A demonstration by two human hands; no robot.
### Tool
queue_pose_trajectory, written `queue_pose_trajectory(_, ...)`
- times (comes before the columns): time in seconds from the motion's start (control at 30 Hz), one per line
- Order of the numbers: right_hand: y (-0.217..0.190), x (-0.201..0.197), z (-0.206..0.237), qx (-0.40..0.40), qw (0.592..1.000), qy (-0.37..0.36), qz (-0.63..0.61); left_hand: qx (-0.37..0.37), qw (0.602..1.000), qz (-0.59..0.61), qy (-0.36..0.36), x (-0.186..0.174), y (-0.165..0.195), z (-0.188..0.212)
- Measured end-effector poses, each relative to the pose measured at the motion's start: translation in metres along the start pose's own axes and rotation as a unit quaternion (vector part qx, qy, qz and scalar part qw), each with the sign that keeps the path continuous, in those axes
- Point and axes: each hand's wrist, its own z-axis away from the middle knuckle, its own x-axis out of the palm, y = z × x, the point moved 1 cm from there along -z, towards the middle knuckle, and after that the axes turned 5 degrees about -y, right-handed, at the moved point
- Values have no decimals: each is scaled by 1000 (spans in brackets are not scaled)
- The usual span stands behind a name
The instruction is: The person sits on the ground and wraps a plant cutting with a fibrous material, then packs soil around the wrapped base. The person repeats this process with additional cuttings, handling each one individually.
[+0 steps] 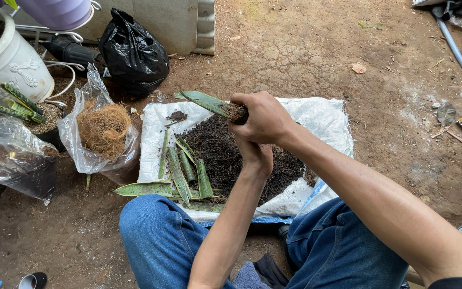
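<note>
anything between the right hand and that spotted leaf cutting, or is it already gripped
Nothing visible stands between them. The right hand is closed around the rooty base of the leaf cutting, which sticks out to the left above the soil pile. The left hand sits just below, partly hidden.

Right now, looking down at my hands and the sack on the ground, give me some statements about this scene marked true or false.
1. The right hand holds a green leaf by its rooty base. True.
2. The dark soil lies heaped on a white sack. True.
3. The clear bag of brown fibre sits right of the sack. False: left of it.
4. The black plastic bag lies on the sack. False: it sits beyond it, by the wall.
</note>
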Motion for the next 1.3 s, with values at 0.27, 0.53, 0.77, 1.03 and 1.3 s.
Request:
queue_pose_trajectory(0.27,0,-1,0,2,1000,-5,-5,-4,1000,0,-12,0,0,-1)
queue_pose_trajectory(0.53,1,2,0,8,1000,-11,-2,-6,1000,13,-7,0,1,-1)
queue_pose_trajectory(0.77,3,4,1,3,1000,-11,-2,-11,1000,-7,-5,-1,0,1)
queue_pose_trajectory(1.03,4,6,-1,9,1000,-17,17,-4,1000,3,0,-1,1,0)
queue_pose_trajectory(1.3,4,5,0,15,1000,-16,13,-12,1000,27,-5,-2,0,1)
